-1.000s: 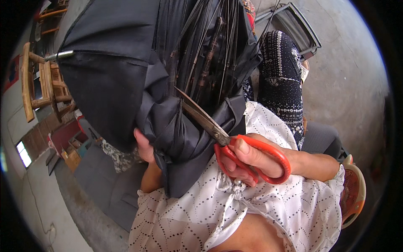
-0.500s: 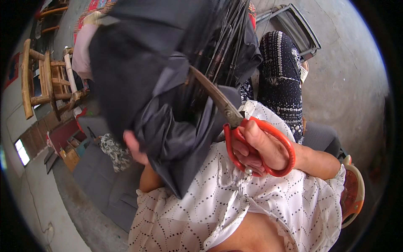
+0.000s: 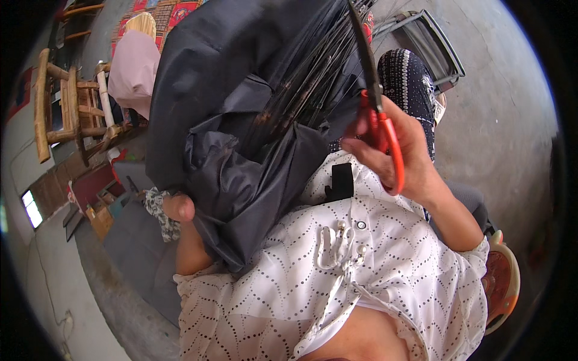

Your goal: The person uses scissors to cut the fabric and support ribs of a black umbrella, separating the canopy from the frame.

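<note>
A black umbrella canopy (image 3: 192,84) lies bunched over my lap and left side. From its folds runs a bundle of thin dark metal ribs (image 3: 307,84), with rusty spots at the lower end. At the canopy's left edge my left hand (image 3: 179,208) grips the cloth; its thumb shows, and the cloth hides most of its fingers. My right hand (image 3: 403,144) is wrapped round the red handles of a pair of scissors (image 3: 368,57). The scissors' dark blades point away from me, to the right of the ribs, and look closed. A small black strip (image 3: 341,182) rests on my white dotted blouse.
Bamboo chairs (image 3: 69,114) stand at the left, near a pink cloth cover (image 3: 133,75). A grey cushioned seat (image 3: 135,253) is beside me with a patterned cloth (image 3: 159,213) on it. A metal-framed folding stool (image 3: 430,51) stands ahead right; an orange-rimmed object (image 3: 503,283) sits behind my right elbow.
My right hand has lifted the scissors away from the cloth, forward and to the right, and turned them. My left hand has shifted slightly left with the canopy. The black strip has come into view.
</note>
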`<state>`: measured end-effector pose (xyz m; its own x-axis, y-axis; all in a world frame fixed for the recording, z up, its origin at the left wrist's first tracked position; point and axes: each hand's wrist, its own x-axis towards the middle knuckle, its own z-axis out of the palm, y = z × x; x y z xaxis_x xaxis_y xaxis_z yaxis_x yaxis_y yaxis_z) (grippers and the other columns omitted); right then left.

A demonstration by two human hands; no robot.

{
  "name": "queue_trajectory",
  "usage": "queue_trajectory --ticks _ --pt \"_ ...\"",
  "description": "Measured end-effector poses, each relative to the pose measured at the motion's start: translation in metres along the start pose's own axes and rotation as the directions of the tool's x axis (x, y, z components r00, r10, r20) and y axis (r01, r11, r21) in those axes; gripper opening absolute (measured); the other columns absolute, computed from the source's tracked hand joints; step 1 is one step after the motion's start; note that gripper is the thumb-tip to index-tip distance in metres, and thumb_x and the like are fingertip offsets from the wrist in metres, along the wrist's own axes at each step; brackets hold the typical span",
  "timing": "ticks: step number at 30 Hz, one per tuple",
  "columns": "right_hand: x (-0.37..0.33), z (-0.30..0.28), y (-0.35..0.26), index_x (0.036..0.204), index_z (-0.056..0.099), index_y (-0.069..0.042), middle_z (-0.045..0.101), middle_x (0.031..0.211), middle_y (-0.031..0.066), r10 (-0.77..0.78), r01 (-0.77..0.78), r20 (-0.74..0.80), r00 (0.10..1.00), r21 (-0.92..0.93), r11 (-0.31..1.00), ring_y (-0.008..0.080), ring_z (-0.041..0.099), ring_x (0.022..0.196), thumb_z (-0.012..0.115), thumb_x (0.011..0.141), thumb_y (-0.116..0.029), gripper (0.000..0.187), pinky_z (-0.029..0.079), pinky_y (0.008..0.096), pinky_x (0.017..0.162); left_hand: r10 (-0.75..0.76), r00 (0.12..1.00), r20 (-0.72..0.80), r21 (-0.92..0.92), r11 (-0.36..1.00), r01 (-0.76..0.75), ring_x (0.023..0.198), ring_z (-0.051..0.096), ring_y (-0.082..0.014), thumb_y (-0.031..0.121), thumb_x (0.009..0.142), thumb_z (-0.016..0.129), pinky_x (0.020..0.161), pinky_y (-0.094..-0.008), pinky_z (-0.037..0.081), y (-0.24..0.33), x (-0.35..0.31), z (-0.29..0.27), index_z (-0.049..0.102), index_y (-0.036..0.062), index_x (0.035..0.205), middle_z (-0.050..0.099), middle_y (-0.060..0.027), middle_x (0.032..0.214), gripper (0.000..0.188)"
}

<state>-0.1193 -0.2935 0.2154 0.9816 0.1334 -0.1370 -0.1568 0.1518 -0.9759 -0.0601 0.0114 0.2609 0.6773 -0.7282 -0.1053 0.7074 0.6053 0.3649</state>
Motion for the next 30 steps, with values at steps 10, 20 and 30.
queue_trajectory --ticks 10,20,30 --pt "0.028 0.034 0.033 0.097 0.045 -0.005 0.059 0.106 0.0076 -0.056 0.048 0.155 0.986 0.054 0.997 0.0133 0.057 0.099 0.061 0.077 0.014 0.032 0.047 0.0275 0.086 -0.015 0.996 -0.084 0.341 0.939 0.043 0.124 0.044 -0.0384 0.051 0.081 0.051 0.108 -0.0509 0.031 0.033 -0.014 -0.013 0.026 -0.0043 0.141 0.040 -0.0238 0.139 0.085" --pt "0.063 0.025 0.020 0.103 0.048 -0.001 0.066 0.099 0.0094 -0.053 0.121 0.224 0.973 -0.300 0.946 0.0181 0.063 0.090 0.060 0.084 0.001 0.023 0.050 0.0301 0.083 0.030 0.994 -0.109 0.339 0.941 0.009 0.125 0.044 -0.0387 0.045 0.075 0.059 0.108 -0.0497 0.031 0.032 -0.009 -0.030 0.026 -0.0047 0.141 0.042 -0.0244 0.137 0.089" --pt "0.046 0.009 0.034 0.099 0.047 0.000 0.064 0.087 0.0104 -0.082 0.126 0.121 0.989 -0.416 0.901 0.0246 0.065 0.081 0.065 0.079 0.001 0.027 0.051 0.0307 0.075 0.346 0.889 -0.300 0.428 0.882 -0.199 0.111 0.056 -0.0358 0.018 0.071 0.059 0.096 -0.0466 0.046 0.013 0.009 -0.014 0.041 -0.0122 0.127 0.052 -0.0262 0.124 0.067"
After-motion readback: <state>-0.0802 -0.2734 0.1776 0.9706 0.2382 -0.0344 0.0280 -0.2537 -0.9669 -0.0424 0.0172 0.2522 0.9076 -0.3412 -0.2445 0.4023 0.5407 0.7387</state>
